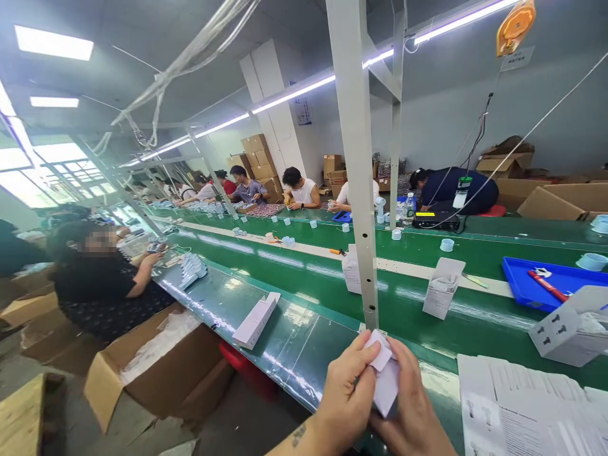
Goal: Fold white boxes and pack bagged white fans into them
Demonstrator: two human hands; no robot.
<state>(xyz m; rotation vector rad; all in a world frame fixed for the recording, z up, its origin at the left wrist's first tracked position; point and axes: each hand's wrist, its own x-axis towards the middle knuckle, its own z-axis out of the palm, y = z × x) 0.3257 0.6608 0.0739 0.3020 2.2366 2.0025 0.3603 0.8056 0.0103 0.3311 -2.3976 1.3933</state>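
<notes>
Both hands are round a small white carton (387, 387) over the near edge of the green bench. My left hand (346, 391) grips its left side, with thumb and fingers at the small top flap. My right hand (412, 405) is wrapped round the right side of the same carton. To the right lies a spread stack of printed white sheets or flat cartons (517, 405). A long white box (257, 320) rests on the bench to the left.
A metal post (354, 158) rises just beyond my hands. Open white boxes (441, 296) and a blue tray (522, 272) with a red tool are on the green belt. A person (99, 272) sits at left, near an open cardboard box (156, 367). Several people work across the line.
</notes>
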